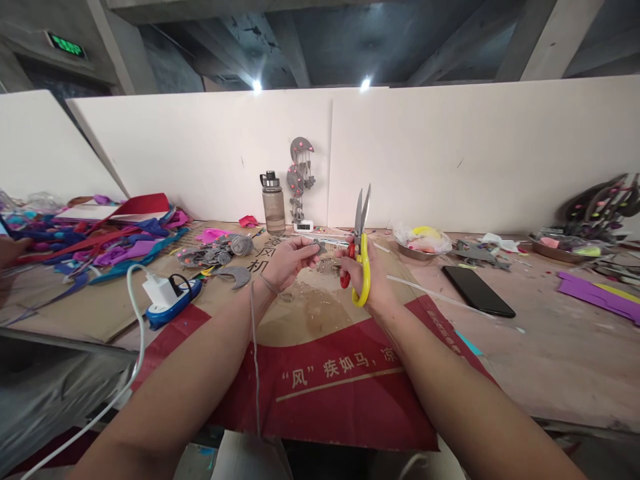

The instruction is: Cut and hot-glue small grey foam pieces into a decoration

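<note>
My left hand [290,261] pinches a small grey felt piece [319,246] between thumb and fingertips, over the cardboard. Around my left wrist runs a grey yarn [255,360] that hangs down past the cardboard's front edge. My right hand [367,277] is closed around scissors [363,260] with yellow and red handles, their blades pointing up and slightly apart. Its fingertips are close to the felt piece; whether they pinch anything else is too small to tell. A grey felt crescent [235,276] lies left of my left hand, near a ball of grey yarn [242,245].
Red-and-tan cardboard [340,393] covers the table's middle. A bottle [273,203] and a grey felt hanging ornament [301,177] stand behind. A black phone [477,291] lies right; a blue power strip [175,303] and coloured felt strips [135,250] lie left. Another person's hand [14,248] shows far left.
</note>
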`<state>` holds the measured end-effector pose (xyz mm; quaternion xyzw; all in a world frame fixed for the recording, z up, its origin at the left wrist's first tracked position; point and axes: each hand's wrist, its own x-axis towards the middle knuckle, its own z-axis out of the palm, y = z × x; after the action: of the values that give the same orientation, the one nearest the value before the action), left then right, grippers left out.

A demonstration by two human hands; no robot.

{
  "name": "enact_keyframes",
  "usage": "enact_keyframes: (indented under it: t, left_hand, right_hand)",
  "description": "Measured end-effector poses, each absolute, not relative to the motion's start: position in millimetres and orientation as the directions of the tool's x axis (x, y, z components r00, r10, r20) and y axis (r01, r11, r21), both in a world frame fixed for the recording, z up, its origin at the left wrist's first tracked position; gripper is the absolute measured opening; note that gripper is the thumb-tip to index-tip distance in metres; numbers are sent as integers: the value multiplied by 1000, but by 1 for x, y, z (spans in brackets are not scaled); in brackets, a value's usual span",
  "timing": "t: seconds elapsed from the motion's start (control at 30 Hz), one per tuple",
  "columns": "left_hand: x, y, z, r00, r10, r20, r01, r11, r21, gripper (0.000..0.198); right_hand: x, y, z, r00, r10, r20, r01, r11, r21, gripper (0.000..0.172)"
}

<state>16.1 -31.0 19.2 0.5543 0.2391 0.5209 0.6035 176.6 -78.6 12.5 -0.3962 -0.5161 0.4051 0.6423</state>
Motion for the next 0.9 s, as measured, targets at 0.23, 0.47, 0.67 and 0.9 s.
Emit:
enact_keyframes:
  t: [0.23,0.47,0.67,0.9]
  left_hand:
    - [19,-31,15,349,876,333,-335,-215,917,23]
    - [16,-34,21,333,880,339,-324,-231,917,23]
    - [10,-31,24,317,870,377,-352,-260,899,25]
    - [9,-33,29,267,879,394,-370,-284,884,27]
  right_hand:
    - [179,-80,11,162,880,447,10,451,-892,36]
    - [177,-78,10,46,860,509,124,500,-857,37]
    - [176,-74,4,-151,849,506,289,527,-799,34]
    - [177,-84,11,-218,871,440,417,491,-765,32]
